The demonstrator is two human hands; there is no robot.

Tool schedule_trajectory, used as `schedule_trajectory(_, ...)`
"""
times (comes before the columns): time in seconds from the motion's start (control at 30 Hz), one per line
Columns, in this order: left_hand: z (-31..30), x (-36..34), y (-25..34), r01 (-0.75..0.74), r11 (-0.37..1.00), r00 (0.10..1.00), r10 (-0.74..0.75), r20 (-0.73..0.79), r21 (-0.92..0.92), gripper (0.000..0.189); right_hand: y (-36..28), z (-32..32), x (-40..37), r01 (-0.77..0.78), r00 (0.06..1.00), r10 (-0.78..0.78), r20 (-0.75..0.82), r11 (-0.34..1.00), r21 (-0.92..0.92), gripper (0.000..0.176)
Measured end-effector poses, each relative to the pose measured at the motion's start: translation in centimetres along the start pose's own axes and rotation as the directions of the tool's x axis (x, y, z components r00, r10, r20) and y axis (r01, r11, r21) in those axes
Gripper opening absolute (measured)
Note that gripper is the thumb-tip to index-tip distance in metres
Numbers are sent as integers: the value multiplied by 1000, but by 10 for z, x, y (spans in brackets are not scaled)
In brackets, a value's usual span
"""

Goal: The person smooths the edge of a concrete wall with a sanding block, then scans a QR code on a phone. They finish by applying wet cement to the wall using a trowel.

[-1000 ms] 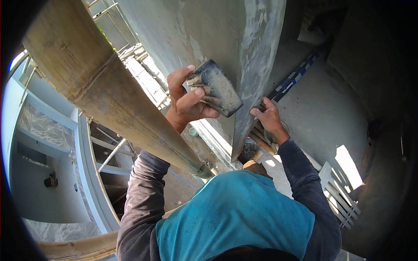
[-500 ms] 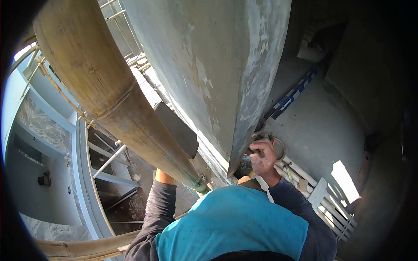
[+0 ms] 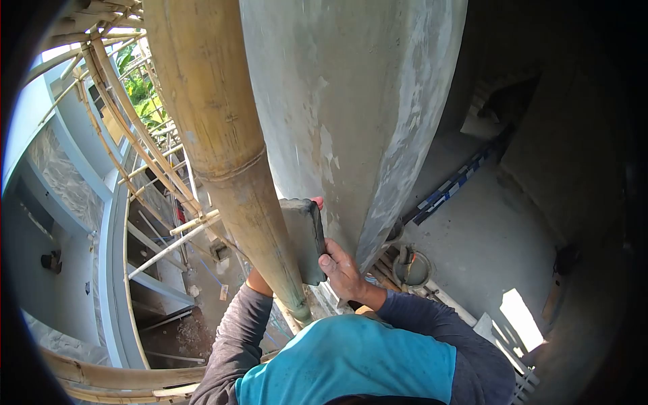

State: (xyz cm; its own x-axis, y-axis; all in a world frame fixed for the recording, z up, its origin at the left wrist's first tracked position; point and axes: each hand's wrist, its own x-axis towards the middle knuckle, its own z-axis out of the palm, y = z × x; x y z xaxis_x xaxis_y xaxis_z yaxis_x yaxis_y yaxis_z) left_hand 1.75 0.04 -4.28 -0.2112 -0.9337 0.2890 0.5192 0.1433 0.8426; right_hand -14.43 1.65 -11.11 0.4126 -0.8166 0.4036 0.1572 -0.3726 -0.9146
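Observation:
A flat grey board (image 3: 302, 236) with a dark right edge stands between the thick bamboo pole (image 3: 223, 135) and the grey plastered column (image 3: 351, 121). My right hand (image 3: 343, 271) is closed at the board's lower right edge, thumb against its near face. My left hand (image 3: 258, 282) reaches behind the pole, so only the part by the wrist shows there. A pinkish tip, like a fingertip, shows at the board's far corner. Most of the left hand's grip is hidden by the pole and board.
Bamboo scaffolding (image 3: 145, 152) rises on the left, over a lower floor with debris. To the right, a bucket (image 3: 412, 268) stands on the concrete floor, with a blue-and-white strip (image 3: 452, 182) farther back. White poles (image 3: 455, 304) lie at lower right.
My right hand has moved left from the column's right edge to the grey board. The view has shifted, and more of the board shows to the right of the pole.

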Motion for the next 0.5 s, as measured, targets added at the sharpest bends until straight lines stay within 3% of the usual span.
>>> schedule_trajectory(0.03,1,1,2,-11,1000,1000,11,4,2,90,-5,-1,2,-48,997,46,65,998,39,60)
schedule_trajectory(0.07,2,1,5,21,999,1000,-21,3,-26,90,-8,-1,3,-95,993,77,93,975,203,56)
schedule_trajectory(0.17,13,0,13,-3,999,1000,3,16,52,93,-15,4,2,6,992,-40,119,961,276,62)
schedule_trajectory(0.23,4,1,4,29,998,996,-34,81,56,91,-13,2,-2,-47,991,13,134,964,261,68)
schedule_trajectory(0.3,-19,8,-19,-215,929,964,152,219,302,71,-12,3,-8,-44,991,20,133,981,186,71)
schedule_trajectory(0.33,-28,14,-26,-365,846,930,307,204,389,58,-12,1,-11,-32,991,8,132,984,177,71)
schedule_trajectory(0.37,-33,19,-29,-495,730,866,457,203,470,45,-15,-5,-15,126,989,-128,78,991,34,76)
schedule_trajectory(0.4,-39,17,-28,-398,827,902,432,2,397,44,-20,-13,-20,273,962,-269,45,955,-118,82)
schedule_trajectory(0.43,-37,7,-20,-319,935,940,333,-73,157,66,-33,-21,-20,403,912,-409,36,874,-273,87)
schedule_trajectory(0.5,-26,-10,16,-196,951,936,254,244,-239,95,-75,-53,-9,623,735,-675,67,634,-458,105)
